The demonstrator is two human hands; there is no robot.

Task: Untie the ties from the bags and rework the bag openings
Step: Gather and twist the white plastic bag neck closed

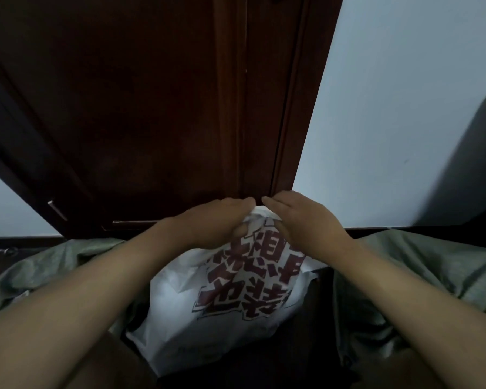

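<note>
Dark wooden door (157, 113) and pale wall (390, 122) ahead; left hand (222, 223) and right hand (303, 220) pinch the bunched mouth of a white red-printed plastic bag (208, 304), contents hidden

The door (166, 108) stands directly beyond both hands, closing off forward reach. The left hand (216, 223) and right hand (300, 217) crowd the top of the white bag (208, 304), fingertips almost meeting. Green sacks (432, 276) flank the bag on both sides. Open room lies to the right, along the pale wall (404, 108).
</note>
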